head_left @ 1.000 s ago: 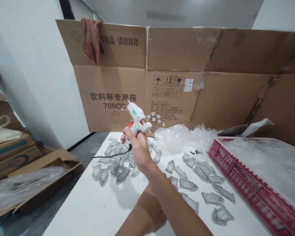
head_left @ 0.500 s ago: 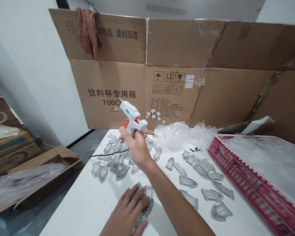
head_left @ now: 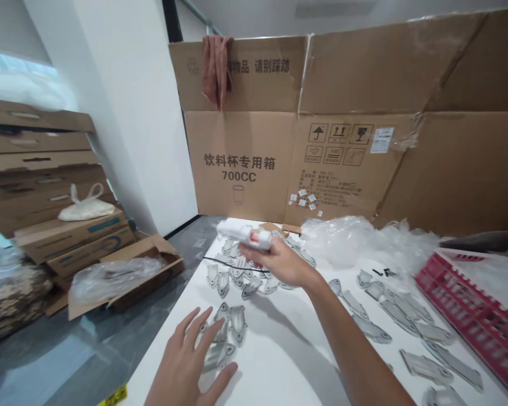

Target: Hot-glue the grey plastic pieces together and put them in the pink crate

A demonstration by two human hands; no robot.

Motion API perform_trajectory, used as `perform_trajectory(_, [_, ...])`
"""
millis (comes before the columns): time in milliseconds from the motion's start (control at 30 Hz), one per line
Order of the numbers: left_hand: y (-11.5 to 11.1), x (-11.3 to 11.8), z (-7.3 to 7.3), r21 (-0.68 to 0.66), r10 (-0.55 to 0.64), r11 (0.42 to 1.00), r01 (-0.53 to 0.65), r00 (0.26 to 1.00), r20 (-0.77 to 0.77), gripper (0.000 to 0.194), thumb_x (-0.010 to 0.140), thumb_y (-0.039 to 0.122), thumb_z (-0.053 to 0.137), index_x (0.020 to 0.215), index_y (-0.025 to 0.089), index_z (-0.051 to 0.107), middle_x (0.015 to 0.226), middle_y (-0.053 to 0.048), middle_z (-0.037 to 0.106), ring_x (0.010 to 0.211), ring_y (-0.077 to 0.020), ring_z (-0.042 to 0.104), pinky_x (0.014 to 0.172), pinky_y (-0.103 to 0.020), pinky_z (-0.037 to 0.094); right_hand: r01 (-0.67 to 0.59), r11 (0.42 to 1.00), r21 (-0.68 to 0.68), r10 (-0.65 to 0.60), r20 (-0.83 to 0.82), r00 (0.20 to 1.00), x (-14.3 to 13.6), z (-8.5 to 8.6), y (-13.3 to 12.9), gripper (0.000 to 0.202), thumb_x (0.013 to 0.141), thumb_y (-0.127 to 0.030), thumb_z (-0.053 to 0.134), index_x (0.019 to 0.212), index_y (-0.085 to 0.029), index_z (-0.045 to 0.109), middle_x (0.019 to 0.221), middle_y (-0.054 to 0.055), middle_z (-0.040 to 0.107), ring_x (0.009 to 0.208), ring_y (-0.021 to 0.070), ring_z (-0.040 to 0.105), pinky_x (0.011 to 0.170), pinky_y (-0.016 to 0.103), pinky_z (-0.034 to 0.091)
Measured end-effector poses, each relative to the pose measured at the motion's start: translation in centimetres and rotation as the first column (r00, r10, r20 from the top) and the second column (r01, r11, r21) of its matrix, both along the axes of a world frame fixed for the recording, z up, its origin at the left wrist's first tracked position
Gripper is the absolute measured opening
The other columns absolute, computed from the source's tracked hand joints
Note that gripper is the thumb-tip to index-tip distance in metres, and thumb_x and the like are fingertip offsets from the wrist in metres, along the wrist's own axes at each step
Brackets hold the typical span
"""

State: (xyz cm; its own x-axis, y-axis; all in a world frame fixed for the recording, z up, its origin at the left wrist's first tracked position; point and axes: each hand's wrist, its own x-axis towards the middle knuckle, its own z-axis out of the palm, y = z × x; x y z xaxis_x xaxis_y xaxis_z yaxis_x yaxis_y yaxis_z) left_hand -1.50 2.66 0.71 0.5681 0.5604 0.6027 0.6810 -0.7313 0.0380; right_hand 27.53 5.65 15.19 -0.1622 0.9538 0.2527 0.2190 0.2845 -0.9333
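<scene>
A white glue gun [head_left: 245, 233], blurred by motion, is gripped in my right hand [head_left: 285, 260] over the far part of the white table [head_left: 279, 355]. Its nozzle points left, and a black cord [head_left: 220, 261] runs across the table below it. My left hand [head_left: 186, 358] has its fingers spread above several grey metal parts [head_left: 237, 324] at the near left. Whether its fingertips touch them I cannot tell. A heap of similar grey parts [head_left: 223, 283] lies beneath the glue gun, and further grey parts [head_left: 425, 366] are spread out on the right.
A red plastic crate [head_left: 457, 304] with clear bags stands at the right edge. Crumpled clear plastic [head_left: 342, 239] lies at the back before a cardboard wall [head_left: 245, 141] with a brown cloth [head_left: 215, 70] over it. Left of the table are an open carton [head_left: 146, 279] and stacked boxes [head_left: 80, 228].
The view has turned left. My right hand has lowered the glue gun and tipped it from nozzle-up to nearly level. My left hand has lifted and spread its fingers off the near parts.
</scene>
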Motion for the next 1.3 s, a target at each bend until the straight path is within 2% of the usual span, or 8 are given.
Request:
perform_trajectory(100, [-0.5,-1.7,1.2,-0.046,-0.008,0.999,0.007,1.0,-0.023,0.052,0.095,0.031,0.067,0.147,0.034,0.061,0.141,-0.003,0.076,0.125,-0.0268,0.075,0.097,-0.039,0.07,-0.122,0.992,-0.038,0.128,0.327,0.936,-0.5,-0.2,-0.4,0.021,0.103,-0.04,0.07,0.096,-0.022,0.063,0.097,0.0,0.066,0.085,0.0172,0.056,0.076,0.03,0.04])
perform_trajectory(200, [-0.6,-3.2,2.1,-0.047,-0.033,0.998,0.031,0.999,-0.034,0.056,0.09,0.02,0.064,0.144,0.035,0.061,0.131,0.002,0.08,0.113,-0.021,0.079,0.09,-0.031,0.07,-0.183,0.979,-0.09,0.203,0.446,0.872,-1.4,-0.4,-0.4,0.015,0.103,-0.034,0.067,0.096,-0.022,0.061,0.105,0.002,0.069,0.095,0.0206,0.061,0.079,0.03,0.042])
perform_trajectory(467, [-0.1,-2.2,0.9,-0.159,0.069,0.986,-0.053,0.993,0.095,0.016,0.106,0.037,0.063,0.119,0.034,0.071,0.113,0.0,0.078,0.101,-0.0223,0.079,0.083,-0.034,0.069,-0.261,0.957,-0.128,0.289,0.519,0.805,-2.6,-1.1,-0.3,0.016,0.102,-0.033,0.068,0.094,-0.022,0.06,0.103,0.003,0.071,0.098,0.0222,0.063,0.077,0.029,0.039])
perform_trajectory(667, [-0.6,-0.9,-0.2,-0.185,0.082,0.981,-0.057,0.989,0.127,0.039,0.102,0.049,0.073,0.138,0.034,0.069,0.133,-0.005,0.076,0.12,-0.0294,0.075,0.097,-0.045,0.068,-0.187,0.972,-0.144,0.235,0.55,0.801,-2.4,-1.1,-0.5,0.019,0.105,-0.034,0.062,0.091,-0.022,0.061,0.098,0.002,0.073,0.091,0.0214,0.064,0.078,0.031,0.041])
perform_trajectory(733, [-0.8,-0.9,-0.2,-0.211,0.078,0.976,-0.054,0.991,0.11,0.048,0.1,0.046,0.075,0.146,0.035,0.064,0.141,-0.005,0.073,0.13,-0.0303,0.072,0.104,-0.047,0.067,-0.191,0.973,-0.128,0.23,0.534,0.813,-2.3,-1.3,-0.6,0.019,0.106,-0.034,0.061,0.092,-0.021,0.063,0.102,0.003,0.074,0.094,0.0222,0.065,0.08,0.032,0.043])
perform_trajectory(900, [-1.0,-1.0,0.0,-0.249,0.15,0.963,-0.104,0.973,0.174,0.023,0.104,0.037,0.07,0.126,0.03,0.072,0.131,-0.007,0.074,0.12,-0.0267,0.074,0.101,-0.043,0.066,-0.134,0.979,-0.154,0.197,0.542,0.817,-2.3,-1.9,-0.7,0.018,0.105,-0.039,0.061,0.1,-0.022,0.064,0.112,0.006,0.074,0.101,0.0251,0.065,0.083,0.035,0.044])
perform_trajectory(1100, [-1.6,-0.3,0.7,-0.252,0.173,0.959,-0.128,0.971,0.165,0.018,0.097,0.018,0.068,0.112,0.026,0.073,0.116,-0.007,0.073,0.11,-0.0252,0.073,0.095,-0.041,0.064,-0.179,0.964,-0.197,0.262,0.58,0.771,-2.5,-2.5,-0.6,0.013,0.103,-0.03,0.061,0.093,-0.021,0.061,0.1,0.004,0.071,0.091,0.0214,0.061,0.078,0.033,0.04])
perform_trajectory(1300, [-1.6,-0.3,-0.5,-0.187,0.27,0.955,-0.231,0.938,0.216,0.011,0.105,0.024,0.064,0.11,0.025,0.073,0.116,-0.007,0.074,0.109,-0.0241,0.076,0.095,-0.039,0.065,-0.209,0.951,-0.23,0.306,0.58,0.755,-2.6,-3.1,-0.3,0.019,0.102,-0.029,0.06,0.086,-0.021,0.055,0.091,0.002,0.066,0.081,0.0185,0.056,0.072,0.032,0.037])
